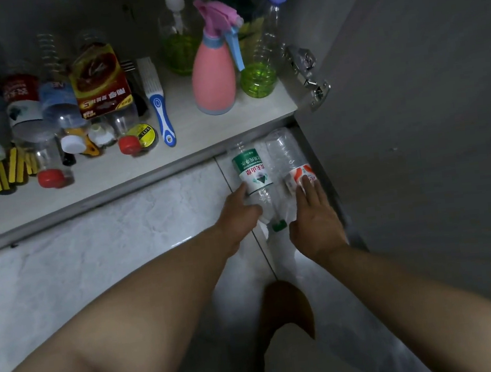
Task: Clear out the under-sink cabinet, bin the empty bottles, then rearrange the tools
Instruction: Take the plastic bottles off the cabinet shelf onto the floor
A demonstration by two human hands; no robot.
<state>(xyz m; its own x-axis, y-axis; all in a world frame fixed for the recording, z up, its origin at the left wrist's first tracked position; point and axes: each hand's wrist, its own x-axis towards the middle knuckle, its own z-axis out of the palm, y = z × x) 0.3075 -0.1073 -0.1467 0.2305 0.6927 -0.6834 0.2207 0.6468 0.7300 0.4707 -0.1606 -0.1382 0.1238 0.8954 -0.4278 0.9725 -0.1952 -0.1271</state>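
Observation:
Two empty clear plastic bottles lie side by side on the tiled floor, just below the cabinet's front edge, by the open door. My left hand [239,211] grips the green-labelled bottle [251,171] near its neck; its green cap [279,225] points toward me. My right hand [316,219] rests with straight fingers on the orange-and-white-labelled bottle [292,162]. Inside the cabinet [143,163] several more empty bottles [58,100] lie at the left. Beside them are yellow-and-black tool handles [7,174] and a roll of tape [143,133].
A blue-and-white brush [159,104], a pink spray bottle [213,70] and two clear bottles with green liquid [259,77] stand on the cabinet floor at the right. The open grey cabinet door [412,105] with its hinge [306,68] walls off the right side. My knee [285,306] is below my hands.

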